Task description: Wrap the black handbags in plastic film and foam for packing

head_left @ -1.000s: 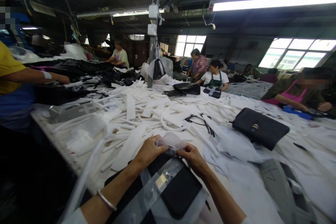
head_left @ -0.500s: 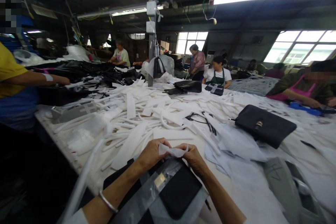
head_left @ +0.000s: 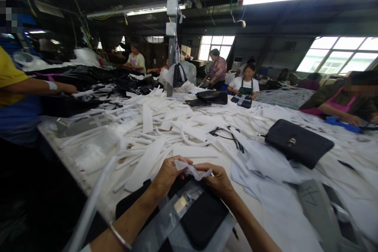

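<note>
Between my two hands a strip of thin white wrapping paper point(head_left: 193, 170) is pinched and crumpled. My left hand point(head_left: 169, 173) grips its left end, with fingers closed. On the other end, the fingers of my right hand point(head_left: 217, 179) are closed too. Right below them lies a black bag point(head_left: 203, 214) near the table's front edge, partly covered by translucent wrapping. A gold-coloured clasp point(head_left: 180, 204) shows through the clear strip across it. My forearms hide parts of the bag.
White foam strips and tubes point(head_left: 153, 157) cover much of the table. A dark flap bag point(head_left: 298, 141) lies to the right, near a grey form point(head_left: 319, 208). Beyond stands a metal post point(head_left: 171, 47). Co-workers sit and stand around; a yellow-sleeved arm point(head_left: 38, 86) reaches in from the left.
The white paper has become more crumpled and twisted between my fingers. Both hands stay in nearly the same place over the bag. The co-worker in the green apron has raised their head.
</note>
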Demonstrator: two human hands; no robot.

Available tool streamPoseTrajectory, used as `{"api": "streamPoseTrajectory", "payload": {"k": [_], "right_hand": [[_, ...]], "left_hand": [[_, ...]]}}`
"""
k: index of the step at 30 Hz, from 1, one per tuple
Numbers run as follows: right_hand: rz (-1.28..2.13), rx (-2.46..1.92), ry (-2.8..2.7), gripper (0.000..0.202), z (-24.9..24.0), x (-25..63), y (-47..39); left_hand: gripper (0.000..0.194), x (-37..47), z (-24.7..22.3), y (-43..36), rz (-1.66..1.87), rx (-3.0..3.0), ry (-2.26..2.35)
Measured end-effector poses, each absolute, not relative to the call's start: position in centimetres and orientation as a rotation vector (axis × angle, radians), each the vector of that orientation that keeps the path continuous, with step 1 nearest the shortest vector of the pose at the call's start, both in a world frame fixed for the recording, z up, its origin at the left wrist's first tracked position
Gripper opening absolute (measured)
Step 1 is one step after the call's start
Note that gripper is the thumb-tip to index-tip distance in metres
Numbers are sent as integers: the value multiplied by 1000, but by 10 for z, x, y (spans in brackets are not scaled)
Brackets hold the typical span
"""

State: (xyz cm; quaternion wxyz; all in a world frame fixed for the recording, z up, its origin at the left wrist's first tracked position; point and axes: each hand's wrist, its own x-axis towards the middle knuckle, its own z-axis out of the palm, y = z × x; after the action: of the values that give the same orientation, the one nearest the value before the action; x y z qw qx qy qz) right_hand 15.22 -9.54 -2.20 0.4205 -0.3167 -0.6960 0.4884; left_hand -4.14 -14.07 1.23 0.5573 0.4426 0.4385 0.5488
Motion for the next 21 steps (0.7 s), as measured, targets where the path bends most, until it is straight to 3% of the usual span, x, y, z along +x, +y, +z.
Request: {"api": "streamPoseTrajectory", "payload": {"k": [4, 8, 11, 15, 18, 21], "right_hand": [[625, -680, -2123, 38, -15, 160, -98], [100, -582, -2291, 20, -11, 160, -99], [-22, -589, -2288, 21, -9, 160, -100], [-121, -601, -2249, 22, -8, 163, -102], [-189, -601, -2217, 22, -7, 163, -103], [-229, -595, -2229, 22, -5, 161, -103]], "left_hand": [[16, -40, 11, -142, 1311, 1003, 936], [8, -39, 17, -150, 1250, 1123, 939], [6, -53, 25, -165, 1074, 1284, 973], [29, -90, 39, -180, 641, 1291, 919], [44, -105, 45, -168, 827, 1286, 1090], [44, -93, 43, -139, 892, 1302, 1319]]}}
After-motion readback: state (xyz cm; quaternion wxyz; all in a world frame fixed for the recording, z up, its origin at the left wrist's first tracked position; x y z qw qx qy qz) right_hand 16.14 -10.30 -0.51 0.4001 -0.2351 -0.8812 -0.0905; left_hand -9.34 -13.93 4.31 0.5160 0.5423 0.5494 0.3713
